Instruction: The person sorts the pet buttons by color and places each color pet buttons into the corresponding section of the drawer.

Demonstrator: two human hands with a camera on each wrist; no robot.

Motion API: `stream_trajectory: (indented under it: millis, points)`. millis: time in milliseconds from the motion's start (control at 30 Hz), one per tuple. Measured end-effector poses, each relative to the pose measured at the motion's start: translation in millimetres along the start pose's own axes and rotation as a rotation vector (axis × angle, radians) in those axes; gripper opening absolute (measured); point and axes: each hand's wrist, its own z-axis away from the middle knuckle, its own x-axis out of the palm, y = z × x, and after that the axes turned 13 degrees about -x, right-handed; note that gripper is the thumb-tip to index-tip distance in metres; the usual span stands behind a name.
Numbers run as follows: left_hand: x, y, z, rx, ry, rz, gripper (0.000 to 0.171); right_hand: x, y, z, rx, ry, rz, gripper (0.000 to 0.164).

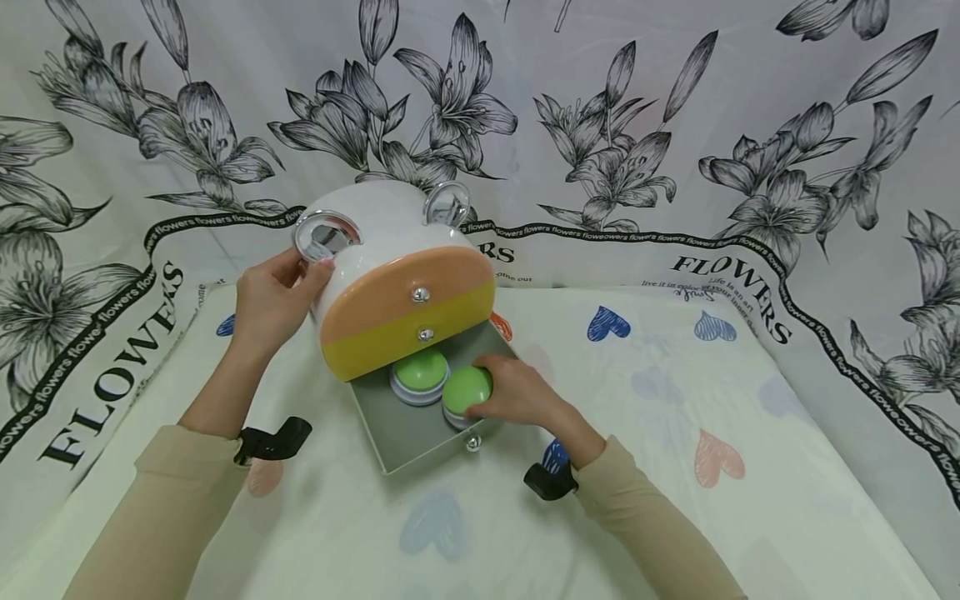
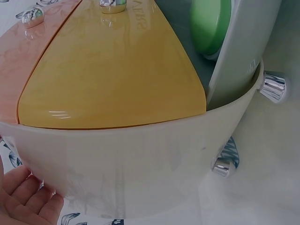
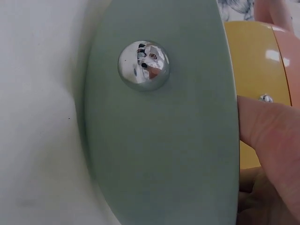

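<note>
A white rounded drawer box [image 1: 375, 212] with silver mirror-like ears stands tilted to one side in the head view. Its orange drawer front [image 1: 390, 292] and yellow drawer front [image 1: 408, 337] are closed, while the grey-green bottom drawer [image 1: 397, 450] is pulled out. My left hand [image 1: 270, 300] grips the box's upper left side by the ear [image 1: 327, 236]. Inside the open drawer, my right hand [image 1: 521, 392] holds a round green-topped container [image 1: 467, 390] between thumb and fingers. Another green-topped container [image 1: 420, 371] sits beside it. The drawer front [image 3: 159, 140] hides the held container in the right wrist view.
The box and drawer rest on a pale cloth [image 1: 637, 500] printed with hearts. Behind it rises a white curtain [image 1: 525, 192] with black flower drawings. Small silver feet [image 2: 274, 86] stick out under the box. A silver knob [image 1: 473, 443] projects from the open drawer's front.
</note>
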Motion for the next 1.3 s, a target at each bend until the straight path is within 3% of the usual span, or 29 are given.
stream_trajectory:
  millis: [400,667,867,1300]
  points:
    - [-0.3,1.1,1.8,-0.004,-0.004,0.002,0.063,-2,1,-1,-0.062,-0.064,-0.005,0.060]
    - [0.5,1.5,2.3,0.005,-0.004,0.006,0.062,-2,2,3,-0.040,-0.041,-0.028,0.063]
    - [-0.2,1.4,2.1,-0.003,-0.011,0.003,0.063,-3,-3,9,-0.047,0.051,-0.038,0.056]
    - [-1.6,0.4,-0.7,-0.022,-0.007,-0.007,0.065,-10,-14,29,-0.117,0.375,-0.066,0.041]
